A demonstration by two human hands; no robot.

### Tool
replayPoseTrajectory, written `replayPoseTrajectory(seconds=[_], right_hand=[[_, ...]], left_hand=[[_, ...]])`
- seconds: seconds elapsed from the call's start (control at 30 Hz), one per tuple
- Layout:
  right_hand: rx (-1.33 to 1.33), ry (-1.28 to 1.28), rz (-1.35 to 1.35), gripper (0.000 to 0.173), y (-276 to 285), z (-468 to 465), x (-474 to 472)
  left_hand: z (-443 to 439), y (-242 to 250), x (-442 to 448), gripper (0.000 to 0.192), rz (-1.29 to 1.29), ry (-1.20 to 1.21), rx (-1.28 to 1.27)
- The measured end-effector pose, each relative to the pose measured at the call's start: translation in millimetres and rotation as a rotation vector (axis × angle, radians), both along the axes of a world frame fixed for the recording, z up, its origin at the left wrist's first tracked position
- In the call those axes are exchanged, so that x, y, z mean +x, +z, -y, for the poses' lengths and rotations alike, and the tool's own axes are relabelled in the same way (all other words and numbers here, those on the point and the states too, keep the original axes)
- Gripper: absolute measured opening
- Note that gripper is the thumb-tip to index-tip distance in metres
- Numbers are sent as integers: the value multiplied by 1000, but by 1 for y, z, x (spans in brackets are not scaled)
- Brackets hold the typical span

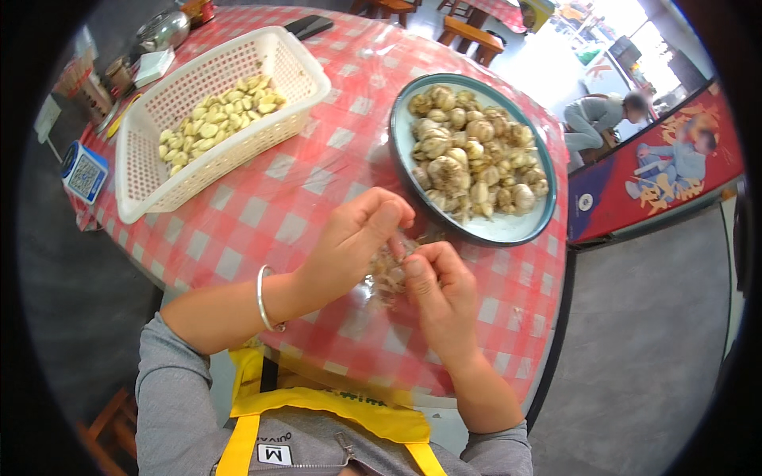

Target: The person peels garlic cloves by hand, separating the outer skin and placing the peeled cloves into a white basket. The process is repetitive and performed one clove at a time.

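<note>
My left hand (360, 238), a silver bangle on its wrist, is above the table with thumb and fingers pinched together. Below and to its right, my right hand (443, 297) has its thumb against its curled fingers. Whether either hand holds a piece of garlic is hidden by the fingers. A pile of papery garlic skins (388, 275) lies under and between the hands. Beyond them, a teal-rimmed enamel basin (506, 231) holds many unpeeled garlic bulbs (447, 174). Peeled garlic cloves (208, 129) lie in a white perforated plastic basket (238, 153) at the upper left.
A red-checked tablecloth (333, 157) under clear plastic covers the round table. Along its left edge are a code stand (85, 172), a skewer holder (89, 92) and a metal kettle (164, 30). A dark phone-like object (309, 26) lies behind the basket. A person (595, 116) bends over at the upper right.
</note>
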State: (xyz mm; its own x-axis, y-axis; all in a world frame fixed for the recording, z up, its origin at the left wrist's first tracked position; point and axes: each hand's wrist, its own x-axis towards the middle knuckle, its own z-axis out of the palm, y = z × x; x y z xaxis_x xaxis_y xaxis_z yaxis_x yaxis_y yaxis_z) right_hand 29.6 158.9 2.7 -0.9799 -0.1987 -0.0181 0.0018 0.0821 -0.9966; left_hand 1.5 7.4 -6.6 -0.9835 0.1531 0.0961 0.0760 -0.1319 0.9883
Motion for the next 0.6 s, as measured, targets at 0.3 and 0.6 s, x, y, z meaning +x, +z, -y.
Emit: replayPoseTrajectory(seconds=[0.3,0.6], right_hand=[[428,122,-418,19,-7,2,1],[553,120,-614,13,-13,2,2]], left_hand=[[-3,-8,5,46,12,-79,63],[-5,-5,7,29,5,-108,74]])
